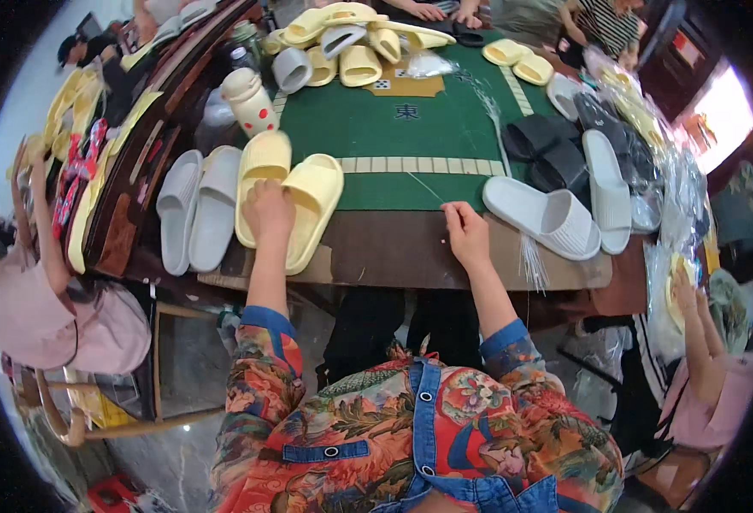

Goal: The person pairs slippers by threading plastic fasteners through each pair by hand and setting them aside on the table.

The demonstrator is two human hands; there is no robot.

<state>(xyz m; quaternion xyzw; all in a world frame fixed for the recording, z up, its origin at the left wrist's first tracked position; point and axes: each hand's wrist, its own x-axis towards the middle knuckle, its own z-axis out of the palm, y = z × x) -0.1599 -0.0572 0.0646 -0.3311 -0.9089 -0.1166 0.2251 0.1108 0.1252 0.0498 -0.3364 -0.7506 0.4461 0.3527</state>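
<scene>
A pair of pale yellow slippers stands at the table's near edge, left of the middle. My left hand is closed on the left slipper of the pair, its fingers at the inner side where the two meet. Over the table's wooden edge, my right hand pinches a thin whitish plastic strand that points up and left. A grey pair of slippers lies just left of the yellow pair. To the right of my right hand, a bundle of similar strands hangs over the edge beside a grey slipper.
Yellow and grey slippers are piled at the far side of the green tabletop. A white bottle with red dots stands at left. Black slippers and clear plastic bags crowd the right. Other people work around the table.
</scene>
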